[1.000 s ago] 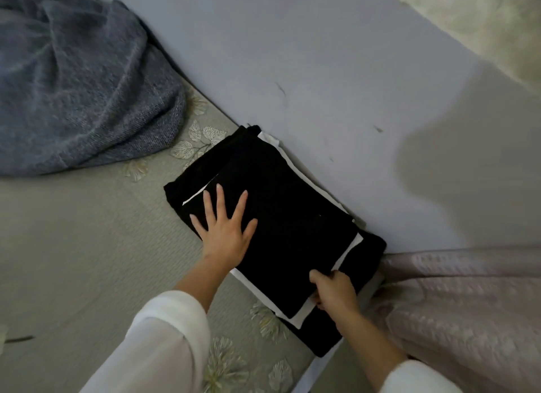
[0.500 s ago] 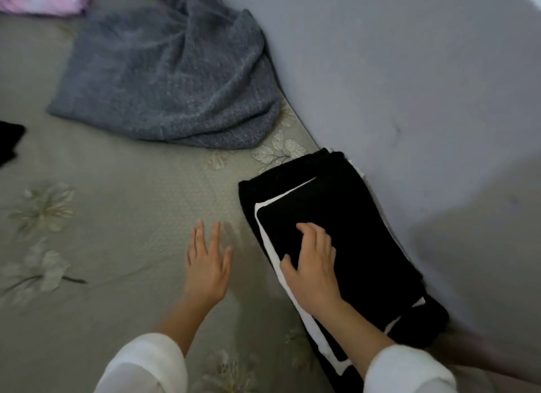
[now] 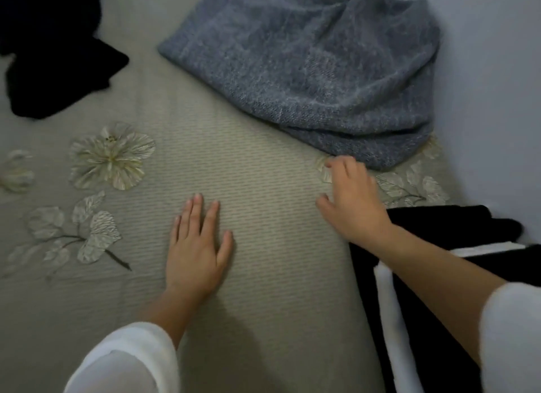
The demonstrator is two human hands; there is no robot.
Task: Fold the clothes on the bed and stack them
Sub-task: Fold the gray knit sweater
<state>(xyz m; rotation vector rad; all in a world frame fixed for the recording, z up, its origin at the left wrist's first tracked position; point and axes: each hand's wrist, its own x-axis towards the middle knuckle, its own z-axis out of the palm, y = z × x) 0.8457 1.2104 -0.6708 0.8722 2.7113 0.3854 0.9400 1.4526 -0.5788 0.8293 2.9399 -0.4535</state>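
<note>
A folded black garment with white stripes (image 3: 433, 290) lies at the lower right of the bed, against the wall. A crumpled grey-blue knit sweater (image 3: 316, 58) lies at the top centre. My left hand (image 3: 196, 246) rests flat on the bedspread, fingers straight. My right hand (image 3: 351, 199) hovers empty with loosely bent fingers just below the sweater's lower edge, its forearm crossing the black garment. Another black garment (image 3: 55, 55) lies unfolded at the upper left.
The bedspread (image 3: 248, 319) is grey-green with embroidered flowers and leaves. A pale blue wall (image 3: 497, 70) runs along the right side of the bed.
My right hand left the folded black garment and moved up toward the grey-blue sweater. My left hand stays on the bedspread. The view has turned left.
</note>
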